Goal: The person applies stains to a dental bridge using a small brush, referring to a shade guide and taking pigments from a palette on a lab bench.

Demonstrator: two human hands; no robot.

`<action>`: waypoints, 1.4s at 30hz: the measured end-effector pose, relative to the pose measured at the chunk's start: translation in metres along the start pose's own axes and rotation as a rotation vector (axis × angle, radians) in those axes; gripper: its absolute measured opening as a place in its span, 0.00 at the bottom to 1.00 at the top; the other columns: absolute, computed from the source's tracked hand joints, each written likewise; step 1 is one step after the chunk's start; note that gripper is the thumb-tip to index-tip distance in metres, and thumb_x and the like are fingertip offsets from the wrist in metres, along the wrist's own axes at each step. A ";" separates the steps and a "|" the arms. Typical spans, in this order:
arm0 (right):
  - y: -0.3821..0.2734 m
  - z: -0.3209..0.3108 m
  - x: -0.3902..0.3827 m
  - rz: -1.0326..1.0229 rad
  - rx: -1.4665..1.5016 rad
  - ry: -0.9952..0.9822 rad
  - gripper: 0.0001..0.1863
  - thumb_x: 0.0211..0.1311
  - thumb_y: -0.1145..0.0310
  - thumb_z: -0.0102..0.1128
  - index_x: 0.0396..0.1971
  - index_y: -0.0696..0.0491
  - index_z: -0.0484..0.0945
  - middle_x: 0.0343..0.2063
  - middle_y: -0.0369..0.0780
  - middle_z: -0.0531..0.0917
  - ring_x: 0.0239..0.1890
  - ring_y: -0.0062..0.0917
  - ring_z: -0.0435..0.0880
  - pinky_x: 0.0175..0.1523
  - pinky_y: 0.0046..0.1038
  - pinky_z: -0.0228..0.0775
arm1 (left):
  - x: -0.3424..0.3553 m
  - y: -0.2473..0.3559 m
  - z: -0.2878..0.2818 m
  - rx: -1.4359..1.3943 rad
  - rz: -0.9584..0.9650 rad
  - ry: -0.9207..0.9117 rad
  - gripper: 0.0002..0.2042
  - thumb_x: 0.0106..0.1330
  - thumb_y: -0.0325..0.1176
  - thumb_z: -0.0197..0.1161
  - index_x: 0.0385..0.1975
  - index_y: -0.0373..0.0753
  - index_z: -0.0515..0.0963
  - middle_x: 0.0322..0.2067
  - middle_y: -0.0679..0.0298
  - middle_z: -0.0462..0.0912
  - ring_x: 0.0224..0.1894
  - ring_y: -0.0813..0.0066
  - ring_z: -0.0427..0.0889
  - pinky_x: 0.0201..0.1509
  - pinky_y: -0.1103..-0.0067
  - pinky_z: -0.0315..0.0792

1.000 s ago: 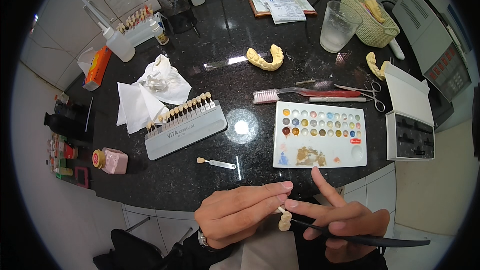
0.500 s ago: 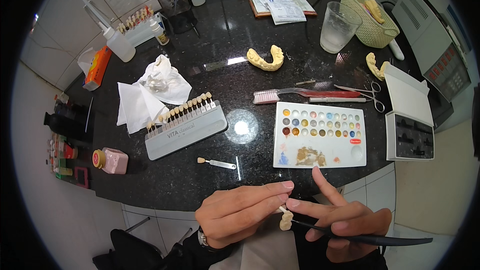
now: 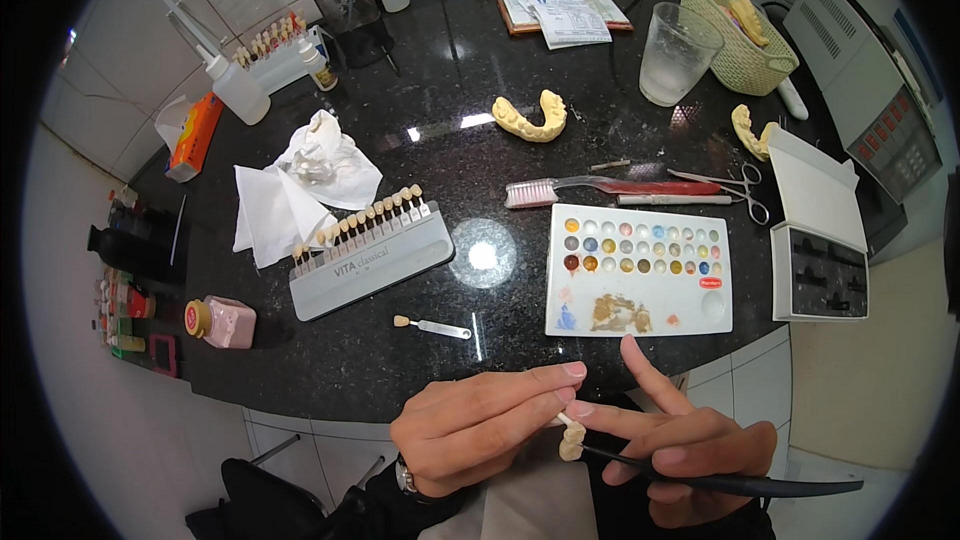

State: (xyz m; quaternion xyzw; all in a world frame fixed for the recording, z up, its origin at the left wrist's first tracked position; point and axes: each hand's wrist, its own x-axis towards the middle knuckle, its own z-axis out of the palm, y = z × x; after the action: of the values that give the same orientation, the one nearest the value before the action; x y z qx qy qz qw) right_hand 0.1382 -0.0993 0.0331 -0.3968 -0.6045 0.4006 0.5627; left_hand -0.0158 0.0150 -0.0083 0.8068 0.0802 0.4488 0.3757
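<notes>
My left hand (image 3: 478, 428), closed, pinches a short white stick (image 3: 565, 419) near the table's front edge. On the stick's end sits a small cream-coloured dental crown (image 3: 571, 442). A thin black-handled brush (image 3: 770, 485) lies in the closed grip of my right hand (image 3: 690, 450), its tip at the crown's right side. One right fingertip reaches up to the lower edge of a white paint palette (image 3: 690, 320), which has small wells of colour and a brown smear. Left of it lies a single tooth shade tab (image 3: 440, 328). Beyond the tab stands a grey shade guide (image 3: 375, 275) with a row of tooth samples.
Crumpled white tissue (image 3: 320, 165) lies at left, near a pink powder jar (image 3: 230, 323). Behind the palette are a toothbrush (image 3: 535, 193) and scissor-handled forceps (image 3: 750, 190). A dental cast (image 3: 530, 120), a glass (image 3: 675, 65) and an open white box (image 3: 825, 310) stand farther around.
The brush and my right hand have shifted very slightly left. My left hand, with the stick and crown, stays almost still.
</notes>
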 end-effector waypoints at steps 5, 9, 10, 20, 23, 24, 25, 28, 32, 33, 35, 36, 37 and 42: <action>0.002 0.001 0.003 0.013 -0.010 0.010 0.18 0.54 0.80 0.44 0.46 0.52 0.60 0.25 0.42 0.79 0.42 0.53 0.71 0.55 0.61 0.22 | 0.000 -0.002 -0.001 -0.007 0.004 -0.018 0.10 0.46 0.18 0.60 0.30 0.30 0.73 0.29 0.47 0.78 0.28 0.62 0.80 0.29 0.77 0.77; 0.003 0.002 0.001 -0.009 0.011 0.016 0.17 0.55 0.80 0.43 0.46 0.53 0.60 0.24 0.43 0.79 0.42 0.54 0.71 0.55 0.61 0.24 | -0.001 -0.002 -0.001 -0.009 -0.002 -0.011 0.10 0.46 0.18 0.60 0.30 0.30 0.73 0.29 0.47 0.78 0.29 0.62 0.80 0.29 0.78 0.77; 0.002 0.002 0.004 -0.008 0.006 0.017 0.16 0.55 0.80 0.43 0.46 0.53 0.60 0.24 0.44 0.79 0.42 0.54 0.71 0.55 0.61 0.24 | -0.001 -0.002 -0.001 -0.007 -0.001 -0.009 0.10 0.46 0.18 0.60 0.30 0.30 0.73 0.29 0.47 0.78 0.29 0.62 0.80 0.29 0.78 0.77; 0.002 0.012 0.002 -0.040 0.019 0.145 0.13 0.56 0.79 0.44 0.43 0.55 0.62 0.23 0.45 0.78 0.42 0.54 0.71 0.56 0.60 0.27 | -0.003 -0.003 0.001 0.009 0.020 0.025 0.10 0.45 0.18 0.60 0.30 0.30 0.73 0.29 0.47 0.78 0.28 0.63 0.81 0.28 0.79 0.77; 0.004 0.016 0.002 -0.055 0.048 0.235 0.12 0.56 0.78 0.45 0.41 0.57 0.63 0.22 0.45 0.78 0.41 0.54 0.72 0.56 0.60 0.30 | -0.001 -0.002 -0.001 0.020 0.004 -0.016 0.10 0.46 0.18 0.60 0.30 0.30 0.73 0.29 0.47 0.78 0.28 0.63 0.81 0.28 0.80 0.76; 0.004 0.017 0.002 -0.062 0.052 0.253 0.11 0.56 0.78 0.46 0.41 0.57 0.63 0.21 0.45 0.78 0.40 0.54 0.72 0.56 0.60 0.30 | 0.001 -0.001 -0.002 0.018 -0.001 -0.028 0.10 0.46 0.18 0.60 0.30 0.30 0.73 0.29 0.47 0.78 0.28 0.63 0.81 0.28 0.80 0.76; 0.004 0.018 0.003 -0.069 0.057 0.272 0.11 0.56 0.78 0.46 0.41 0.58 0.64 0.21 0.45 0.78 0.40 0.54 0.72 0.56 0.61 0.31 | 0.001 0.000 -0.003 0.018 -0.004 -0.032 0.10 0.46 0.18 0.60 0.30 0.31 0.73 0.29 0.47 0.78 0.28 0.63 0.81 0.28 0.80 0.76; 0.002 0.020 0.003 -0.077 0.071 0.315 0.10 0.56 0.78 0.46 0.40 0.59 0.65 0.20 0.46 0.78 0.38 0.55 0.73 0.56 0.61 0.31 | 0.001 0.000 -0.002 0.018 -0.004 -0.032 0.10 0.46 0.18 0.60 0.30 0.31 0.73 0.29 0.47 0.78 0.28 0.63 0.81 0.28 0.80 0.76; 0.004 0.019 0.002 -0.091 0.113 0.320 0.11 0.56 0.78 0.47 0.40 0.59 0.66 0.20 0.47 0.77 0.38 0.56 0.72 0.56 0.61 0.30 | 0.001 0.000 -0.002 0.016 -0.006 -0.026 0.10 0.46 0.19 0.60 0.30 0.31 0.74 0.29 0.47 0.78 0.28 0.63 0.81 0.28 0.80 0.76; 0.006 0.018 0.003 -0.112 0.127 0.299 0.10 0.56 0.77 0.47 0.40 0.59 0.66 0.19 0.47 0.77 0.37 0.56 0.73 0.55 0.62 0.32 | 0.000 0.001 -0.002 0.018 -0.007 -0.014 0.09 0.46 0.19 0.60 0.30 0.31 0.74 0.29 0.48 0.78 0.28 0.63 0.81 0.28 0.80 0.76; 0.010 0.016 0.005 -0.152 0.153 0.260 0.10 0.57 0.75 0.46 0.40 0.60 0.64 0.18 0.47 0.77 0.36 0.56 0.73 0.54 0.62 0.35 | 0.000 0.002 -0.001 0.023 -0.018 0.008 0.08 0.46 0.19 0.60 0.28 0.31 0.74 0.28 0.48 0.78 0.28 0.64 0.81 0.28 0.81 0.75; 0.011 0.017 0.004 -0.135 0.143 0.294 0.10 0.57 0.74 0.46 0.39 0.60 0.64 0.18 0.46 0.76 0.35 0.55 0.74 0.53 0.63 0.39 | 0.001 0.002 0.000 0.023 -0.027 0.018 0.07 0.46 0.19 0.60 0.28 0.31 0.74 0.28 0.49 0.79 0.28 0.64 0.81 0.28 0.81 0.75; 0.013 0.019 0.004 -0.118 0.134 0.329 0.09 0.58 0.73 0.46 0.38 0.60 0.63 0.17 0.45 0.76 0.34 0.54 0.75 0.52 0.63 0.42 | 0.002 0.002 0.000 0.023 -0.036 0.028 0.07 0.46 0.20 0.60 0.27 0.31 0.75 0.27 0.49 0.79 0.28 0.65 0.81 0.27 0.81 0.75; 0.018 0.026 0.006 -0.101 0.190 0.535 0.10 0.58 0.67 0.46 0.32 0.58 0.60 0.12 0.41 0.74 0.29 0.47 0.78 0.49 0.58 0.55 | 0.006 0.003 0.000 -0.037 -0.094 0.028 0.06 0.46 0.20 0.60 0.26 0.30 0.76 0.27 0.51 0.79 0.27 0.65 0.81 0.27 0.82 0.75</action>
State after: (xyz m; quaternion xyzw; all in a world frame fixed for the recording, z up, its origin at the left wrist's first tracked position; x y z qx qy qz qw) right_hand 0.1121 -0.0879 0.0179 -0.4033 -0.4135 0.3080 0.7560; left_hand -0.0132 0.0153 -0.0024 0.7887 0.1150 0.4435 0.4100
